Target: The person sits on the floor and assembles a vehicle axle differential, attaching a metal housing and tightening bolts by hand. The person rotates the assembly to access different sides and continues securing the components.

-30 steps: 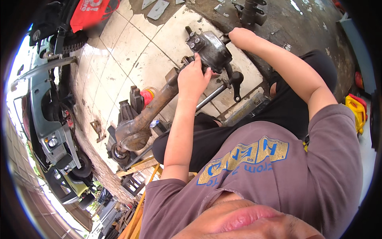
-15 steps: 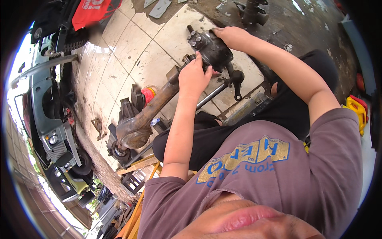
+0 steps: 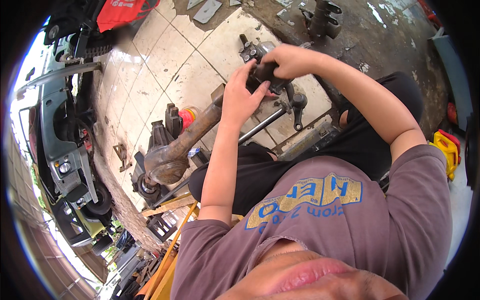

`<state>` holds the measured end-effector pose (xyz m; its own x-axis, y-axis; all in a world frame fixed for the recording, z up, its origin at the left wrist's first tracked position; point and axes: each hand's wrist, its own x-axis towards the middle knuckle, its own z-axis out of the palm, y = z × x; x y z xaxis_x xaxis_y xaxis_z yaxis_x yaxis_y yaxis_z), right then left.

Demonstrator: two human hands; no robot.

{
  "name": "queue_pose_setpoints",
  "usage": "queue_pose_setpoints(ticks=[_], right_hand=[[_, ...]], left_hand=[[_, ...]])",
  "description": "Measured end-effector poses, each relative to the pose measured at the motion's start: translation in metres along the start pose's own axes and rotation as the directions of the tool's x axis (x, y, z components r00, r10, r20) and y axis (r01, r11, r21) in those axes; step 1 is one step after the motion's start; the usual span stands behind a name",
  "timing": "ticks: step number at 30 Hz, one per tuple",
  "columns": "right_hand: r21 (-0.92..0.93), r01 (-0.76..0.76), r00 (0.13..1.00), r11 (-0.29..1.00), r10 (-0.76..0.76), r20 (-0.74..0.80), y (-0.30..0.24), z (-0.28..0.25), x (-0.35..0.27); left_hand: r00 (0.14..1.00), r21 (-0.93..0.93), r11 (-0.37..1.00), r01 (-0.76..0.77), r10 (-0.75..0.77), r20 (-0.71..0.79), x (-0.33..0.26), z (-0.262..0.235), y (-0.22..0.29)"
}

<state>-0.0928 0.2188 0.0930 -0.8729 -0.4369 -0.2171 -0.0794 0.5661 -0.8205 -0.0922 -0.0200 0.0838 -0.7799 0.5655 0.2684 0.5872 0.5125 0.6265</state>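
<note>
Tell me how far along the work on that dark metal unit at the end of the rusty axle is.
Done: the rusty axle lies on the tiled floor, apart from any vehicle. In hand: both the left hand and the right hand grip the dark metal unit at its end. Left: the unit appears to sit on the axle end; its fixings are hidden, so progress beyond that can't be judged.

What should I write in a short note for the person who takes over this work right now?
Left hand: fingers on the near side of the dark metal part.
Right hand: clasped over the top of the same part.
The part sits at the end of the rusty axle tube, above the tiled floor. A steel rod runs beside it.
Done: both hands on the part.
Left: cannot tell whether it is loose or fixed.
</note>
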Motion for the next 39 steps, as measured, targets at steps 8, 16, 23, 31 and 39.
queue_pose_setpoints(ticks=[8,16,23,31,39], right_hand=[[0.574,-0.028,0.983,0.818,0.128,-0.135,0.008,0.008,-0.005],[0.871,0.082,0.977,0.485,0.134,-0.167,-0.004,0.039,-0.017],[0.455,-0.108,0.989,0.884,0.143,-0.043,0.001,0.013,-0.016],[0.484,-0.076,0.995,0.872,0.100,-0.022,0.007,0.012,-0.017],[0.105,0.112,0.990,0.988,-0.102,-0.099,0.016,0.017,-0.014]], left_hand=[[0.841,-0.433,0.722,0.540,-0.483,0.243,-0.005,-0.002,-0.013],[0.807,-0.902,0.050,0.429,-0.470,0.358,-0.007,0.007,0.015],[0.905,-0.467,0.775,0.425,-0.366,0.215,-0.006,0.003,-0.001],[0.862,-0.649,0.585,0.487,-0.442,0.250,-0.007,0.016,-0.021],[0.849,-0.249,0.818,0.519,-0.460,0.260,0.002,0.001,0.005]])
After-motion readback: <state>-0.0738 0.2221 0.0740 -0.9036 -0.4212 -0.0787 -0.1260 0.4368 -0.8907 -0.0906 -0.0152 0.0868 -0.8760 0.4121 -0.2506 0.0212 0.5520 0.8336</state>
